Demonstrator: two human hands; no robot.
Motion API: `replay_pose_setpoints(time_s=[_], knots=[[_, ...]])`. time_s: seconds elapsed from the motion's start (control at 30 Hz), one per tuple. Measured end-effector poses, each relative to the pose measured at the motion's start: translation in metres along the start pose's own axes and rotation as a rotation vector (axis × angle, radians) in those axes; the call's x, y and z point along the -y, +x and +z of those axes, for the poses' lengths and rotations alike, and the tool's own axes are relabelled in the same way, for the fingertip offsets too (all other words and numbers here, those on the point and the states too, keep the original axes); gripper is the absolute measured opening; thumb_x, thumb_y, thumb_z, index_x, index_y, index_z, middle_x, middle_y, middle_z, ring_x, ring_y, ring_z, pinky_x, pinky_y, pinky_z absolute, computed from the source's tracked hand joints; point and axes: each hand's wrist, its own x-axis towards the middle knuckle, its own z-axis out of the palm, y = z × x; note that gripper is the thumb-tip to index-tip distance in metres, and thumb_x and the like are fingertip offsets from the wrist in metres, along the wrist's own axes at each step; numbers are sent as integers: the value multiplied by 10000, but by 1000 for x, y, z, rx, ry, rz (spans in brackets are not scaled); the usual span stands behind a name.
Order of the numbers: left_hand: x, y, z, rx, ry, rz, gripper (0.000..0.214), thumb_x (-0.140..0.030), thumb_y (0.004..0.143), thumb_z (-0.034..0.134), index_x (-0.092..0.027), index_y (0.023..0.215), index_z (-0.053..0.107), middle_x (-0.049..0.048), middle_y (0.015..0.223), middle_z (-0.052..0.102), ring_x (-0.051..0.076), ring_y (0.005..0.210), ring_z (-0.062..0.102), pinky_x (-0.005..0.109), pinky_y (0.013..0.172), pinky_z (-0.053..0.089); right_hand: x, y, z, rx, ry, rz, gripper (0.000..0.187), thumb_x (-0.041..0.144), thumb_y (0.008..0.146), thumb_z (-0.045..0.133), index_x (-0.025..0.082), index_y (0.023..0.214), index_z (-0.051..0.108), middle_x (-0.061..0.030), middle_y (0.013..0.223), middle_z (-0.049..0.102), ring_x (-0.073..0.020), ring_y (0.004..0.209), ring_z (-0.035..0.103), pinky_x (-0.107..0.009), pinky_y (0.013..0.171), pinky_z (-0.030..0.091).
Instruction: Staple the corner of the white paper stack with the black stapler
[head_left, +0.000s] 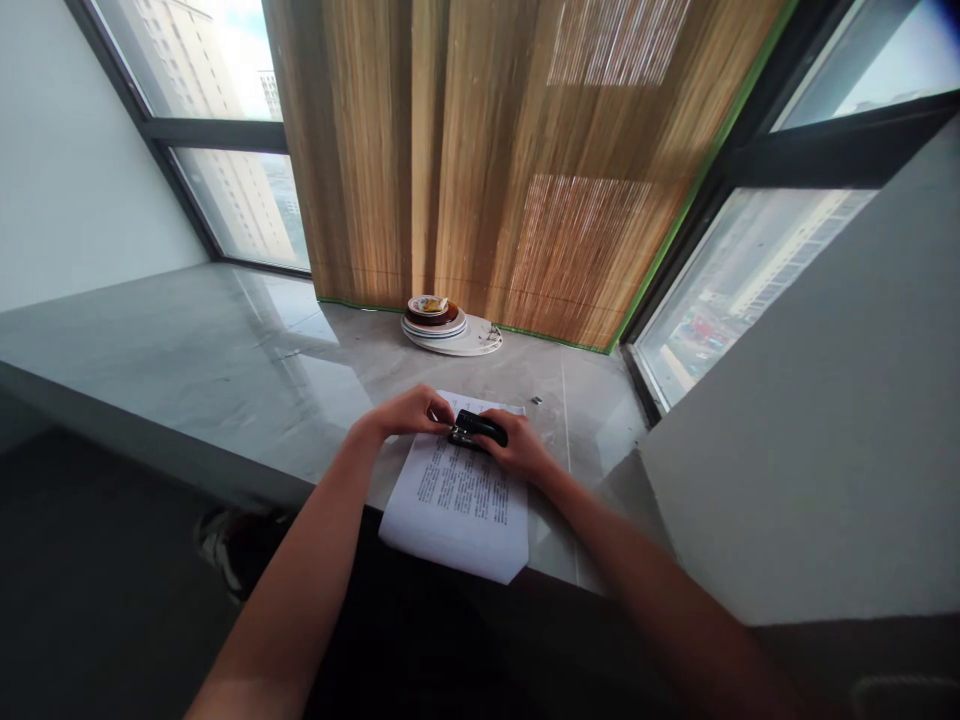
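A stack of printed white paper (457, 500) lies on the grey stone ledge (225, 370), its near corner hanging over the front edge. On top of the paper rests a black stapler (478, 430). My right hand (517, 450) is wrapped round the stapler from the right. My left hand (412, 410) comes in from the left with its fingers curled, pinching at the stapler's front end.
A stack of plates and bowls (442, 322) stands at the back of the ledge, in front of a bamboo blind (510, 160). A small dark bit (537, 401) lies on the ledge past the paper. A grey wall (810, 430) closes the right side.
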Motion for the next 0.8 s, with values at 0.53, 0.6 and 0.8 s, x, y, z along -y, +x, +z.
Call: replay_pose_setpoints(time_s=[0.53,0.6,0.8], knots=[[2,1,1,-36,7,15,186,-295,812,802,-170,946,833,59,864,811,182,766,737,244,725,552,1,1,-1,-23,-17,56,149,283,890,730,205,1017,734,-45,944,752,-216,846,670,-320,794,477],[3,2,4,-110,-6,58,201,-306,813,808,-172,960,836,71,889,817,192,785,750,257,740,567,3,1,-5,-63,23,92,162,309,908,694,199,1018,742,-36,899,752,-208,805,667,-308,761,471],[0,2,3,-247,-36,107,223,-350,823,815,-185,971,840,89,991,820,233,906,775,312,843,605,1,2,-29,-157,59,110,251,382,882,680,178,1001,764,-27,831,749,-189,733,655,-283,719,469]])
